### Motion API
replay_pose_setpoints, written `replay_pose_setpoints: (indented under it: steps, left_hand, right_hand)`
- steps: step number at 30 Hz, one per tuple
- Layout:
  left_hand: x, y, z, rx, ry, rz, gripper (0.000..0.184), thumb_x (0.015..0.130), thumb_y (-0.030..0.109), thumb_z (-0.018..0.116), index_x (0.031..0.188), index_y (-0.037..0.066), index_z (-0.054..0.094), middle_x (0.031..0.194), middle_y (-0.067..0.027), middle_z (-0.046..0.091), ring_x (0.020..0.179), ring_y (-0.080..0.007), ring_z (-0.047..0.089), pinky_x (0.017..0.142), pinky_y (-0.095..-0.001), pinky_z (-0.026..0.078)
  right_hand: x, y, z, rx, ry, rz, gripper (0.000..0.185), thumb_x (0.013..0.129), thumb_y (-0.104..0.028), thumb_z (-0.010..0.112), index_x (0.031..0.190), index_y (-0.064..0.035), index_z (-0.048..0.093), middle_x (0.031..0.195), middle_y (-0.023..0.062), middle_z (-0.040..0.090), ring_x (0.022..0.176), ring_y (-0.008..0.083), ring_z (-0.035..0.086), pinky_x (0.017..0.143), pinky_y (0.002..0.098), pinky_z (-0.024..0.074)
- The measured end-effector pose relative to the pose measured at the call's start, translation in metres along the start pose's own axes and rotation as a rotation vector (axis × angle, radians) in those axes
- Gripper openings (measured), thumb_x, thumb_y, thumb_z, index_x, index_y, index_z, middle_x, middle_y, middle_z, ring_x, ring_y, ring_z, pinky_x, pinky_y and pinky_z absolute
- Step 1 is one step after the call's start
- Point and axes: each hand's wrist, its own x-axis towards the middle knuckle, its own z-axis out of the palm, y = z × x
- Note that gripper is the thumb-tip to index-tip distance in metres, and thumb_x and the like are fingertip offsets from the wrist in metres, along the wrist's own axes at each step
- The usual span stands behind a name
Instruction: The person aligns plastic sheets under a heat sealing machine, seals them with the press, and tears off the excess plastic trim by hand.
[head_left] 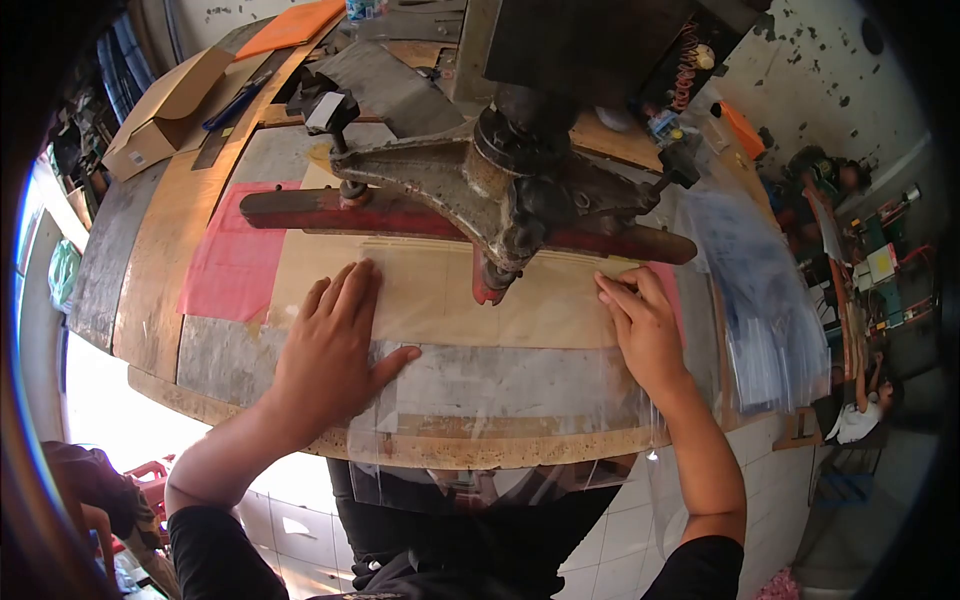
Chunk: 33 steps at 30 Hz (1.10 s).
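Note:
A clear plastic sheet (470, 410) lies across the worktable and hangs over its front edge. My left hand (335, 345) rests flat on the sheet's left side, fingers stretched forward and thumb apart. On the right, my right hand (645, 325) has its fingers curled and pressed together at the sheet's right side; the edge there is hard to see. Beneath the plastic, a tan sheet (540, 325) covers the bed, with pink material (235, 255) at its left. Just beyond both hands, a long red-sided press bar (415, 220) hangs from a cast metal bracket (430, 165).
A stack of clear plastic sheets (760, 310) drapes over the table's right side. An opened cardboard box (165, 115) and an orange sheet (290, 27) lie at the back left. The machine's dark head (580, 40) stands over the middle. Other people are at the far right and lower left.

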Motion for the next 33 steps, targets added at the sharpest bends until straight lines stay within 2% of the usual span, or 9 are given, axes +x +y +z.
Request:
replay_pose_setpoints:
  steps: [17, 19, 25, 29, 31, 33]
  left_hand:
    - [0.004, -0.001, -0.004, 0.003, 0.006, 0.009, 0.086, 0.091, 0.053, 0.071, 0.144, -0.012, 0.047, 0.148, -0.0261, 0.047, 0.136, -0.0412, 0.047, 0.116, -0.0488, 0.038]
    - [0.005, 0.001, -0.007, -0.011, 0.025, 0.014, 0.085, 0.092, 0.053, 0.069, 0.137, -0.017, 0.052, 0.144, -0.0288, 0.051, 0.136, -0.0384, 0.048, 0.114, -0.0464, 0.039]
    - [0.004, 0.001, -0.005, -0.021, 0.035, 0.011, 0.084, 0.093, 0.053, 0.068, 0.136, -0.017, 0.053, 0.143, -0.0285, 0.051, 0.135, -0.0382, 0.049, 0.113, -0.0464, 0.04]
    - [0.003, -0.002, -0.001, -0.004, 0.046, 0.028, 0.085, 0.097, 0.057, 0.059, 0.136, -0.018, 0.053, 0.143, -0.0274, 0.052, 0.137, -0.0375, 0.048, 0.116, -0.0461, 0.038]
    - [0.001, -0.003, 0.002, -0.002, 0.055, 0.019, 0.085, 0.098, 0.058, 0.059, 0.136, -0.018, 0.052, 0.143, -0.0277, 0.051, 0.138, -0.0375, 0.047, 0.116, -0.0461, 0.037]
    - [0.001, -0.004, 0.004, -0.012, 0.067, 0.024, 0.086, 0.098, 0.058, 0.058, 0.136, -0.019, 0.052, 0.143, -0.0279, 0.051, 0.138, -0.0374, 0.047, 0.116, -0.0461, 0.037]
  right_hand:
    - [0.003, -0.004, 0.0, -0.009, 0.017, 0.022, 0.03, 0.086, 0.007, 0.072, 0.115, -0.0018, 0.076, 0.095, 0.0106, 0.059, 0.086, 0.0266, 0.065, 0.073, 0.04, 0.0545]
    - [0.003, -0.002, 0.001, 0.023, 0.009, 0.054, 0.03, 0.087, 0.007, 0.072, 0.115, -0.0017, 0.076, 0.096, 0.0114, 0.059, 0.086, 0.0274, 0.065, 0.074, 0.0405, 0.0542]
    - [0.002, -0.006, -0.002, -0.054, -0.001, 0.044, 0.033, 0.087, 0.009, 0.07, 0.117, -0.0032, 0.075, 0.097, 0.0128, 0.058, 0.087, 0.0289, 0.066, 0.074, 0.0406, 0.0539]
    - [0.004, -0.01, -0.001, -0.09, -0.007, 0.01, 0.035, 0.087, 0.01, 0.07, 0.118, -0.0033, 0.075, 0.097, 0.0127, 0.058, 0.087, 0.0288, 0.068, 0.075, 0.0405, 0.0541]
    - [0.002, -0.011, 0.0, -0.064, -0.009, 0.095, 0.029, 0.088, 0.004, 0.072, 0.116, -0.0023, 0.077, 0.095, 0.0114, 0.058, 0.093, 0.03, 0.059, 0.083, 0.042, 0.0487]
    - [0.002, -0.012, 0.0, -0.068, -0.014, 0.098, 0.029, 0.088, 0.003, 0.073, 0.117, -0.0022, 0.077, 0.095, 0.0107, 0.058, 0.097, 0.0305, 0.057, 0.086, 0.0429, 0.0476]
